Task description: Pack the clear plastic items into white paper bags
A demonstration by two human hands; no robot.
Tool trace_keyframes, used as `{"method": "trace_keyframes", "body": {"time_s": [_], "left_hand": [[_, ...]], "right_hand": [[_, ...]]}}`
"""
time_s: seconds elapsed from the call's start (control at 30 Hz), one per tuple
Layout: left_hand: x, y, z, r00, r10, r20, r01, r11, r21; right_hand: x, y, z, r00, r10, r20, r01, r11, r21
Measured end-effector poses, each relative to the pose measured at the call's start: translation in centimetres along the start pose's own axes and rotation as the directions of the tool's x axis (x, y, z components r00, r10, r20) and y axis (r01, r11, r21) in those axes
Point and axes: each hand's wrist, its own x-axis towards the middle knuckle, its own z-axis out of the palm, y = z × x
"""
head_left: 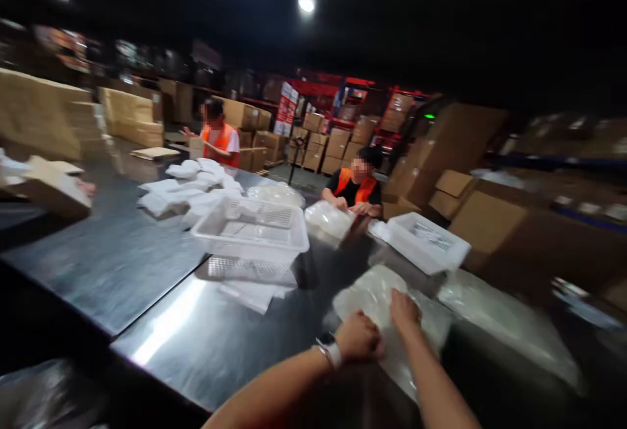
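Work on the near plastic bag (372, 288) seems unfinished: left hand (360, 336) and right hand (405, 311) curl over it, grip too blurred to tell, another bag (509, 324) untouched at right.

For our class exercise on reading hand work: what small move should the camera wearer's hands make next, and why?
Perhaps draw the left hand and right hand gently apart to spread the plastic bag: both hands look curled, close together at it, though blur hides the exact grip.
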Motion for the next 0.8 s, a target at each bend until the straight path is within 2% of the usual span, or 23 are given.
{"method": "trace_keyframes", "body": {"time_s": [0.07,0.17,0.3,0.43,0.5,0.6,0.8], "left_hand": [[-0.8,1.2,0.7,0.996,0.002,0.093,0.003,0.998,-0.06],[-2.2,0.4,0.8,0.987,-0.044,0.153,0.059,0.994,-0.096],[-2.9,-0.3,0.4,0.98,-0.082,0.18,0.103,0.988,-0.111],[-2.7,0.3,-0.1,0.979,-0.123,0.166,0.14,0.985,-0.098],[-2.6,0.5,-0.4,0.977,-0.144,0.154,0.159,0.984,-0.083],[-2.3,0.9,-0.8,0.971,-0.176,0.16,0.187,0.981,-0.057],[-1.4,1.6,-1.5,0.955,-0.146,0.26,0.169,0.983,-0.066]], "right_hand": [[-1.7,2.7,0.0,0.993,0.097,0.068,-0.097,0.995,0.0],[-3.5,3.9,-0.6,0.994,0.081,0.074,-0.086,0.994,0.067],[-6.9,2.1,-0.7,1.0,-0.001,-0.013,0.003,0.989,0.147],[-9.5,-0.2,0.5,0.996,0.09,0.022,-0.092,0.983,0.157],[-9.5,-0.6,0.9,0.986,0.152,0.062,-0.159,0.976,0.146],[-8.4,-0.4,0.8,0.979,0.184,0.083,-0.194,0.972,0.134],[-4.1,1.7,-0.2,0.978,0.203,0.052,-0.208,0.971,0.119]]}}
